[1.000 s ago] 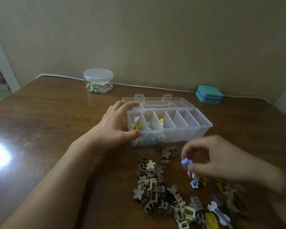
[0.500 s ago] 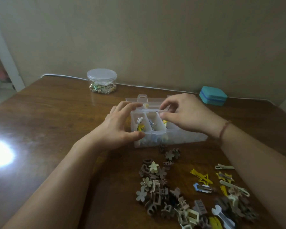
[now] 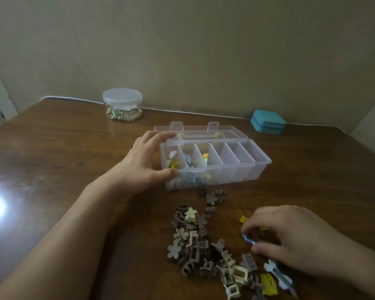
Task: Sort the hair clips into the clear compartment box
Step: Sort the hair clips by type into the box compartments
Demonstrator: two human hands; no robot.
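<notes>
The clear compartment box (image 3: 260, 163) stands open mid-table, its lid (image 3: 204, 131) folded back. The three leftmost compartments hold clips: white and yellow, blue (image 3: 187, 160), and yellow-orange. The other compartments look empty. My left hand (image 3: 146, 162) grips the box's left end, thumb on the front wall and fingers over the back rim. A pile of brown and beige hair clips (image 3: 198, 241) lies in front of the box. To its right, my right hand (image 3: 290, 239) pinches a blue hair clip (image 3: 250, 239) lying on the table, beside a yellow clip (image 3: 243, 219).
A lidded clear jar of small trinkets (image 3: 122, 106) stands at the back left and a teal case (image 3: 267, 121) at the back right. A white cable (image 3: 182, 112) runs along the table's far edge. More flat clips, pale blue (image 3: 277, 276) and yellow (image 3: 268, 286), lie near the front edge.
My right hand carried a blue clip from the pile to the box, left it there, and came back down to the clips on the right. The left hand stayed on the box.
</notes>
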